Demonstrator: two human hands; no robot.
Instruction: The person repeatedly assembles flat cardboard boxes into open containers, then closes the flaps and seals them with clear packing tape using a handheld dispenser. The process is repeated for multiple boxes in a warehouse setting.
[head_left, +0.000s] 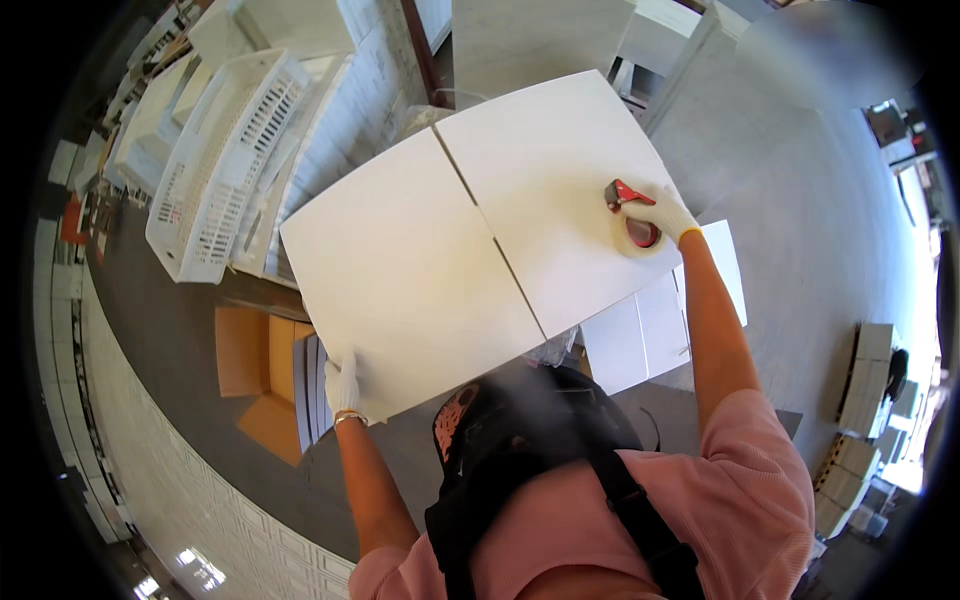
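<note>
White cardboard forms the work surface: a large carton (400,270) lies in front of the torso, its two top panels divided by a dark seam (513,278) from far edge to near edge. The carton's support is hidden beneath it.

Right hand (662,212): gloved, fingers closed around a red tape dispenser (625,194) loaded with a tape roll (642,233). The dispenser is above the right-hand panel, near its outer edge and well apart from the seam; contact with the cardboard cannot be confirmed.

Left hand (343,387): gloved, at the near left corner, thumb on top. The other fingers are partly hidden, so whether they grip cannot be told.

Handling, as judged for tape work:
1. Brace the carton with the left hand so that it does not pivot under the pull of the tape.
2. Draw the panels flush first; tape bridging an open gap may sag or crease.
3. Centre the strip on the seam and apply even pressure, with the cutter clear of the glove.
4. Avoid knocking the open brown box (265,427) at left or the smaller white carton (615,345) at right.
</note>
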